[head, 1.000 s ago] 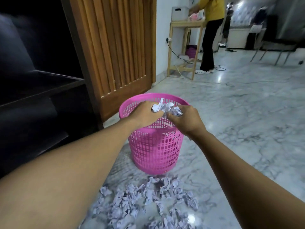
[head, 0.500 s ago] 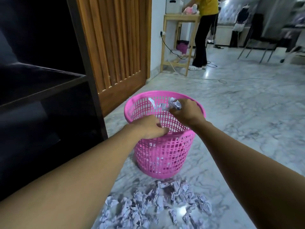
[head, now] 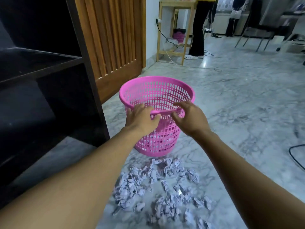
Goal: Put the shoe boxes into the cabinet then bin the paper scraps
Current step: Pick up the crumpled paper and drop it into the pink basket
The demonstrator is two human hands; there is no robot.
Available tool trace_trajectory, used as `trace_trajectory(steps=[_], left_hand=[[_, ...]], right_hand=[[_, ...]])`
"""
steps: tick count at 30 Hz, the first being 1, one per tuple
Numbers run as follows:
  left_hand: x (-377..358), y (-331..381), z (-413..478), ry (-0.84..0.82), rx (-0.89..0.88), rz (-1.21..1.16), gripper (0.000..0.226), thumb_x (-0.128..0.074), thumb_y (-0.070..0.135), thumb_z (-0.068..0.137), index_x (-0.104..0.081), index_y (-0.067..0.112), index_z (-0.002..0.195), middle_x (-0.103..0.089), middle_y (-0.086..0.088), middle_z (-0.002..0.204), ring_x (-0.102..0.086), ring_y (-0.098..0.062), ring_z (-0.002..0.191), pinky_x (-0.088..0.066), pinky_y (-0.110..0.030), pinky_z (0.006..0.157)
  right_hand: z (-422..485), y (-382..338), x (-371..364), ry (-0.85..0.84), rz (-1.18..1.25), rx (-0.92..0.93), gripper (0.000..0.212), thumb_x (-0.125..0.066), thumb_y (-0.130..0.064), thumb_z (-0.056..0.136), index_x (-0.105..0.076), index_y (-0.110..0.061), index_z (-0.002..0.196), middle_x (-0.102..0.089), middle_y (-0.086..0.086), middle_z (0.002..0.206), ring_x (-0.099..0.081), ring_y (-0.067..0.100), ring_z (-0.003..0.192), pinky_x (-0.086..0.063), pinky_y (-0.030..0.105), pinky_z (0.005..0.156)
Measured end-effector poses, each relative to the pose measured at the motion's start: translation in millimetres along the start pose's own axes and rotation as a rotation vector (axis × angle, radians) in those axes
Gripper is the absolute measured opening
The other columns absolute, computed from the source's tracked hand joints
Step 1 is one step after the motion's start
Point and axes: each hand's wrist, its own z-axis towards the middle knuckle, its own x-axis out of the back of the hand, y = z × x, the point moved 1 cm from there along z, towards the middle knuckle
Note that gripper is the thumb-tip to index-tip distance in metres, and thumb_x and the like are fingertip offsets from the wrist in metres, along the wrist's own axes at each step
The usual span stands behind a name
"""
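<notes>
The room has soft, even indoor light, brightest at the far end, where a white glare patch sits on the polished floor (head: 203, 63). The cabinet (head: 41, 71) along the left edge is nearly black, its shelves lost in shadow. The pink bin (head: 156, 78) is evenly lit and fairly sharp. The paper scraps (head: 165, 182) near the bottom edge smear into blur, with one glint among them. Straight lines bow toward the corners, and the far room looks soft.

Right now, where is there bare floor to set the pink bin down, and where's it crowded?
Bare marble floor lies between the pink bin and the black cable. A narrower strip runs between bin and dark cabinet. Crowded: paper scraps cover the floor in front.
</notes>
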Motion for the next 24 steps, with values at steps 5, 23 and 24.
trace_trajectory(steps=[5, 23, 24], left_hand=[[-33.4, 20.1, -43.1, 0.088, 0.034, -0.037, 0.055, -0.051, 0.047, 0.093, -0.041, 0.027, 0.143, -0.021, -0.005, 0.158, -0.023, -0.03, 0.145, -0.033, -0.052, 0.113], [-191.7, 5.1, -275.9, -0.379, 0.405, 0.15, 0.071, -0.049, 0.065, 0.086, -0.036, 0.027, 0.144, -0.034, -0.01, 0.148, -0.031, -0.031, 0.136, -0.037, -0.044, 0.103], [-196.2, 2.2, -284.7, -0.392, 0.429, 0.193, 0.076, -0.047, 0.069, 0.084, -0.032, 0.028, 0.146, -0.028, -0.011, 0.151, -0.026, -0.032, 0.139, -0.034, -0.044, 0.105]], right_hand=[[-103.3, 30.3, -5.2, 0.035, 0.034, -0.094, 0.034, -0.063, -0.038, 0.091, -0.067, -0.024, 0.123, -0.065, 0.001, 0.125, -0.063, 0.023, 0.11, -0.048, 0.033, 0.088], [-378.3, 122.1, -66.7, -0.295, -0.19, -0.701, 0.064, -0.06, -0.056, 0.085, -0.046, -0.025, 0.139, -0.042, 0.008, 0.14, -0.041, 0.028, 0.128, -0.04, 0.043, 0.094], [-384.1, 125.3, -68.6, -0.325, -0.203, -0.736, 0.066, -0.059, -0.057, 0.085, -0.042, -0.026, 0.141, -0.038, 0.007, 0.141, -0.038, 0.028, 0.129, -0.039, 0.043, 0.096]])
